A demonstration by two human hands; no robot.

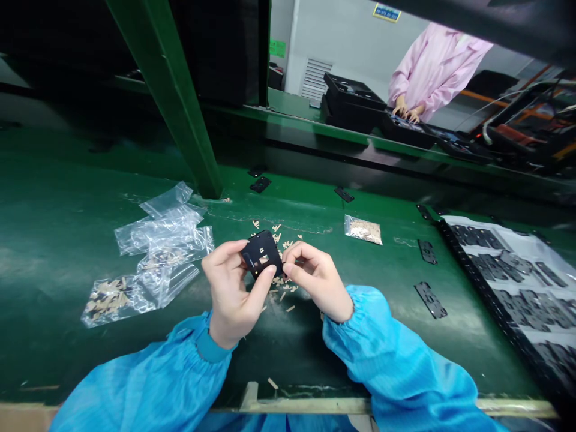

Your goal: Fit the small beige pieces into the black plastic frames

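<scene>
My left hand (pixel 234 294) grips a flat black plate with cut-outs (pixel 261 246), thumb on the near edge and fingers around the far left side. The plate is held tilted above the green bench. My right hand (pixel 315 276) is closed in a pinch at the plate's right edge; what its fingertips hold, if anything, is too small to make out. Beneath the plate and around it lie many small tan strips (pixel 290 309), partly hidden by the hands.
Clear plastic bags (pixel 164 240), one with tan pieces, lie left. A filled bag (pixel 363 230) sits right of centre. Loose black plates (pixel 431 299) and a tray of black plates (pixel 468 267) are at right. A green post (pixel 180 114) rises behind. Across the bench, a person in pink (pixel 432 72) works.
</scene>
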